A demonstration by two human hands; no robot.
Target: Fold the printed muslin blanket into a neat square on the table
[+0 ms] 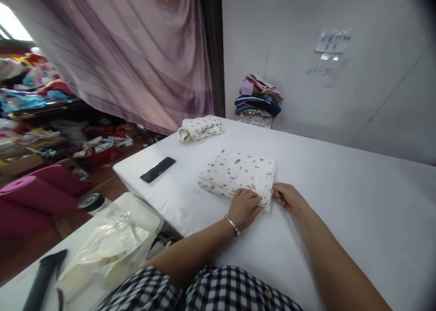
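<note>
A folded white patterned cloth [238,175] lies on the white table [340,202]. My left hand [243,206] rests on its near corner with fingers curled over the edge; a bracelet is on that wrist. My right hand [288,197] touches the cloth's right near corner, fingers closed on the layered edge. Both hands meet at the same corner of the cloth.
A rolled-up patterned cloth [200,128] lies at the table's far left corner. A black flat device [158,169] lies left of the folded cloth. A stack of coloured clothes [259,101] stands by the wall. A plastic bag [109,247] sits at lower left. Cluttered floor to the left.
</note>
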